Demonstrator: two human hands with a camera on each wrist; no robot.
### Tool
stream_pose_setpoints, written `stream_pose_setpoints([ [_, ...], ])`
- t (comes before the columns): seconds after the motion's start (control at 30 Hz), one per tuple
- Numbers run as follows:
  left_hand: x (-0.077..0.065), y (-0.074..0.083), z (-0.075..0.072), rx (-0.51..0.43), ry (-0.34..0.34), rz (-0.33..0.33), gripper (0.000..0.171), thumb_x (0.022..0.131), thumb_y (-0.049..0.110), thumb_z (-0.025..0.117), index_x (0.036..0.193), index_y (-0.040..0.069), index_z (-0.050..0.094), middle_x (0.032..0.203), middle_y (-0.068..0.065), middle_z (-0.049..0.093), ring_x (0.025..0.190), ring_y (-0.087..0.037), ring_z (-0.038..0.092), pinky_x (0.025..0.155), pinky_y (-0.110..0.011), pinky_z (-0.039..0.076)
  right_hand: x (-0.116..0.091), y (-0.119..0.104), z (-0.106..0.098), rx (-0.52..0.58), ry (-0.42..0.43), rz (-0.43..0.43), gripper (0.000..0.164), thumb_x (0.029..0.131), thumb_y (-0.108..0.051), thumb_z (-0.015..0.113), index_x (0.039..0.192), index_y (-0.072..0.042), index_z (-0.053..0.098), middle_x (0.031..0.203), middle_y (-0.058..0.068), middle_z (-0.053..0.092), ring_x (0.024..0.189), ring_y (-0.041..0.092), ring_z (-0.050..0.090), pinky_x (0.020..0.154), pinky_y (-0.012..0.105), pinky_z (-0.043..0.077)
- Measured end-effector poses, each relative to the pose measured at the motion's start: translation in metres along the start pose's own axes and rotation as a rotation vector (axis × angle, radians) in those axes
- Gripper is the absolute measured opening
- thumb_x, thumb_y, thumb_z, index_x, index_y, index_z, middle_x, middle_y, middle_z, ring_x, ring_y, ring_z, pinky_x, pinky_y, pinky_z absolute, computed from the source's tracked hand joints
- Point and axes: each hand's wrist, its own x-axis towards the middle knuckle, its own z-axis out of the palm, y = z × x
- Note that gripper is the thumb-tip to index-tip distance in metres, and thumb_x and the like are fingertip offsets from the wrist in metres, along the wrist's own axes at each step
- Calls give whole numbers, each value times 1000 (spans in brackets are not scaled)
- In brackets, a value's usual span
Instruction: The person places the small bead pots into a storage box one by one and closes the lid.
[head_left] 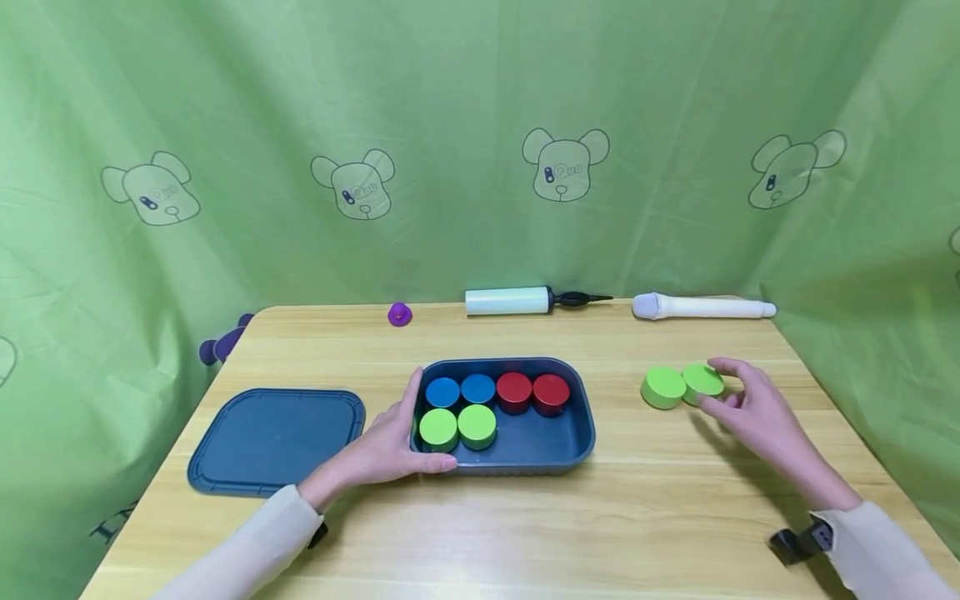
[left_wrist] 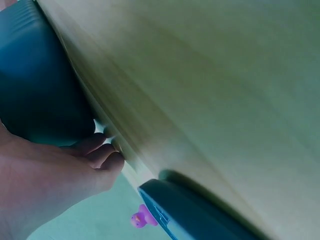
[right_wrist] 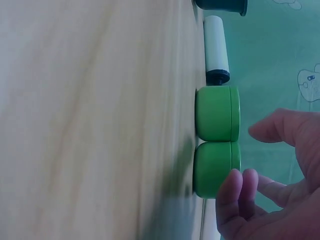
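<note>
A dark blue plastic box point(head_left: 517, 462) holds several round tins: two blue tins point(head_left: 461, 390) and two red tins point(head_left: 532, 392) along the back, two light green tins point(head_left: 457, 427) at front left. My left hand point(head_left: 386, 446) grips the box's left end, thumb along the front wall; the left wrist view shows its fingers point(left_wrist: 102, 155) curled at the box. To the right, two more green tins point(head_left: 663, 387) stand side by side on the table. My right hand point(head_left: 757, 408) hovers at the right-hand tin point(right_wrist: 212, 170), thumb and fingers spread around it, a gap showing in the right wrist view.
A blue lid point(head_left: 277, 442) lies left of the box. Along the table's back edge are a purple duck point(head_left: 400, 313), a white hand pump point(head_left: 508, 301) with a black nozzle and a white toy microphone point(head_left: 705, 307). Green curtain point(head_left: 450, 150) hangs behind.
</note>
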Motion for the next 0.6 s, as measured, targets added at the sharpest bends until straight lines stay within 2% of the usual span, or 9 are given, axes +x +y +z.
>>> stream_pose_setpoints([
  [0.1,0,0,0,-6,-1,1,138,88,55,90,176,21,-11,178,-18,20,159,-45,28,119,-73,32,3,2,1,5,-19,10,76,101,-18,81,156,15,41,102,18,60,67,12,55,52,29,48],
  [0.2,-1,0,-1,-9,-4,-3,138,88,54,90,176,23,-12,179,-18,19,159,-45,28,119,-73,31,5,5,2,6,-25,19,76,101,-18,81,157,15,40,103,18,62,68,12,56,53,29,49],
  [0.3,-1,1,-1,-8,-7,-5,137,88,54,90,175,26,-13,179,-18,19,160,-45,27,119,-74,31,6,7,2,17,-27,25,76,101,-16,81,156,15,40,114,26,62,70,10,57,55,29,50],
  [0.43,-1,2,-1,-7,-11,-1,137,89,55,89,175,27,-14,179,-18,17,160,-45,26,120,-73,30,7,11,3,39,-39,24,76,100,-14,81,156,16,38,136,38,53,72,9,57,57,27,51],
  [0.6,-1,2,-1,-8,-10,0,137,89,54,89,175,27,-13,179,-18,17,160,-45,26,120,-72,30,10,16,3,40,-61,37,79,101,-16,80,156,18,36,142,41,50,76,11,57,60,26,53],
])
